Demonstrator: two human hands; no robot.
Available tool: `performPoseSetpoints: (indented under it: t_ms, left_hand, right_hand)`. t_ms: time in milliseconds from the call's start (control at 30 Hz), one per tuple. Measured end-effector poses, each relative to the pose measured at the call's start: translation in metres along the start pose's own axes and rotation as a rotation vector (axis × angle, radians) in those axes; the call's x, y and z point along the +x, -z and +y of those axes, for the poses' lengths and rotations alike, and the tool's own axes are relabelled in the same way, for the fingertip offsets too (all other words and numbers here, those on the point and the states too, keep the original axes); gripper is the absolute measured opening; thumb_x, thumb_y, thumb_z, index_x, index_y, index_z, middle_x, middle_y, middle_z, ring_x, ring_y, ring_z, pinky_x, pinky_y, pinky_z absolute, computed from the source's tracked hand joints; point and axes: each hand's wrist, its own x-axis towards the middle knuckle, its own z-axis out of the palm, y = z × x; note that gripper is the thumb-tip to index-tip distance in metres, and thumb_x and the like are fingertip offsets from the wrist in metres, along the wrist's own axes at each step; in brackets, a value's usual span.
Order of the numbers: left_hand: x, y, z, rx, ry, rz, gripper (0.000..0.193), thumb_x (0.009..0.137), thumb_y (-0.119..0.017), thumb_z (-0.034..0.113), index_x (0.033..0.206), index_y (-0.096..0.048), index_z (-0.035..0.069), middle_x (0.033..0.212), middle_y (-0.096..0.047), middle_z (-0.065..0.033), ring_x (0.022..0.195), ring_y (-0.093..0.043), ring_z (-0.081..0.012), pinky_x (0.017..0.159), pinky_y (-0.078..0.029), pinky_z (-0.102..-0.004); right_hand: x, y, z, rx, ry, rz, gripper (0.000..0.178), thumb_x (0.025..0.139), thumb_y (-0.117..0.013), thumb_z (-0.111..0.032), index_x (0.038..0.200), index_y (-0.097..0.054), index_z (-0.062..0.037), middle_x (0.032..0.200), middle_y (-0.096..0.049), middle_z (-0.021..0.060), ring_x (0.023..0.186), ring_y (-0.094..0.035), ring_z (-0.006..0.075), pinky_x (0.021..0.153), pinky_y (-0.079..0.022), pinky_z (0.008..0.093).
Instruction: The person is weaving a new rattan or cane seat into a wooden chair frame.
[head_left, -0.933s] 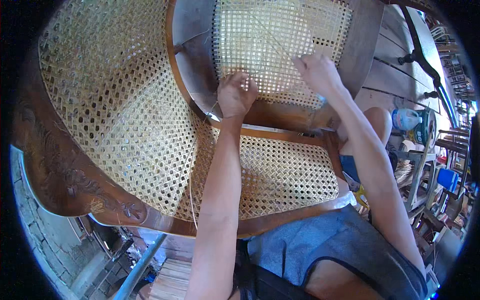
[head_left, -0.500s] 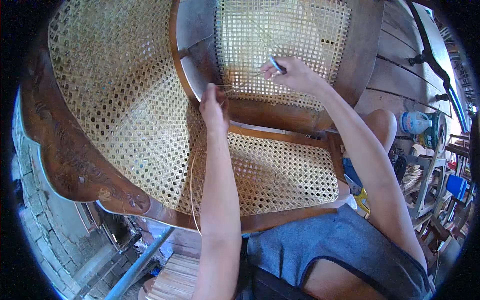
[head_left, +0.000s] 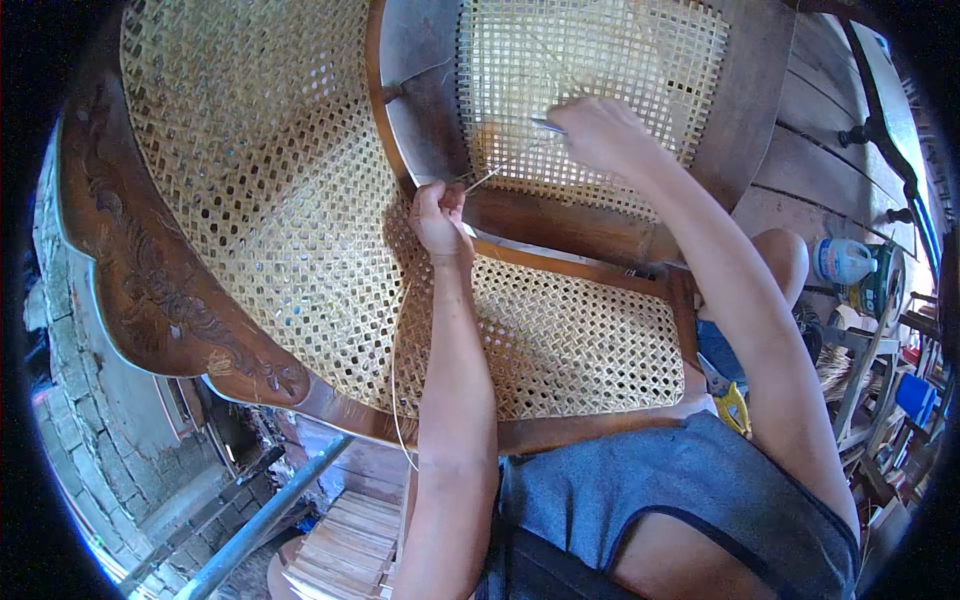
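Thin cane strands (head_left: 482,182) are pinched between the closed fingers of my left hand (head_left: 438,215), at the lower left corner of an open-grid cane panel (head_left: 590,70) in a brown wooden frame. Over that panel my right hand (head_left: 605,135) is closed around a small tool (head_left: 547,125). Only a shiny bluish part of it sticks out from the fist, so its kind is unclear. A longer loose cane strand (head_left: 396,400) hangs down beside my left forearm. Under that forearm lies finished diamond-weave cane (head_left: 570,340).
A large woven cane panel (head_left: 250,180) with a carved wooden edge (head_left: 165,300) fills the left. At the right are a plastic jug (head_left: 845,260) and a yellow-handled tool (head_left: 733,408). A metal pipe (head_left: 270,520) and wooden slats (head_left: 345,545) lie below.
My right hand has turned over and moved slightly right and up, hiding more of the tool. My left hand now shows the strands pointing up and right. The whole view has shifted slightly.
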Motion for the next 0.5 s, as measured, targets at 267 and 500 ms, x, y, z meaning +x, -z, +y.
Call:
performPoseSetpoints:
  t_ms: [267, 500]
  left_hand:
    - [0.004, 0.031, -0.009, 0.104, -0.075, -0.016, 0.011, 0.086, -0.054, 0.015, 0.084, -0.054, 0.004, 0.084, -0.053, -0.0045, 0.078, -0.054, -0.0164, 0.076, -0.049, -0.0304]
    - [0.002, 0.019, -0.007, 0.243, -0.133, -0.131, 0.016, 0.087, -0.059, 0.013, 0.073, -0.057, 0.005, 0.070, -0.049, 0.0004, 0.070, -0.050, -0.0109, 0.069, -0.046, -0.0265]
  right_hand:
    - [0.013, -0.015, -0.017, 0.296, 0.141, -0.237, 0.034, 0.096, -0.051, -0.036, 0.101, -0.062, -0.0044, 0.099, -0.066, 0.0149, 0.089, -0.063, 0.0264, 0.084, -0.051, 0.0425]
    - [0.014, -0.027, 0.000, -0.079, 0.226, -0.082, 0.026, 0.097, -0.050, -0.023, 0.114, -0.055, -0.0050, 0.077, -0.059, 0.0144, 0.071, -0.063, 0.0245, 0.068, -0.057, 0.0377]
